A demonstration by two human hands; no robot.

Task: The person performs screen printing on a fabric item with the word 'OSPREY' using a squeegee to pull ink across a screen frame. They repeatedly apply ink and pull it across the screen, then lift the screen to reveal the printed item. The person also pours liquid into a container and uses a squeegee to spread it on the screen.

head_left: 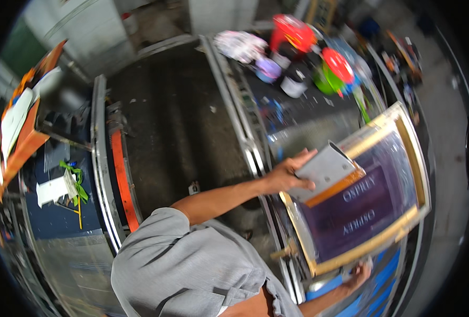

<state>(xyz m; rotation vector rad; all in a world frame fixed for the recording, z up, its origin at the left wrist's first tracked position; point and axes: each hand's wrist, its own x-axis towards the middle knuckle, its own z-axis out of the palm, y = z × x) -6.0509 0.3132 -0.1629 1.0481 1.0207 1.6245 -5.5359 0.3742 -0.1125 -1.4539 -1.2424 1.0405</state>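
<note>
A squeegee (327, 171) with a broad grey metal holder and an orange blade is gripped in my left hand (290, 175), thumb on the near side and fingers over the far side. Its blade hangs over a wooden-framed printing screen (411, 215); whether it touches the mesh I cannot tell. The screen's middle is dark purple with pale lettering, and clear film or tape lines its inner border. Just beyond the frame's lower edge is my right hand (360, 273), its fingers curled around something small and whitish that is too blurred to name.
Blue strips (387, 267) lie on the table below the screen. Beyond it stand a red container (292, 33), a green tub (329, 78), a dark jar with a pale label (294, 82) and a purple pot (267, 70). Metal rails (239, 121) edge the table. Leftward, another bench holds an orange box (26, 140).
</note>
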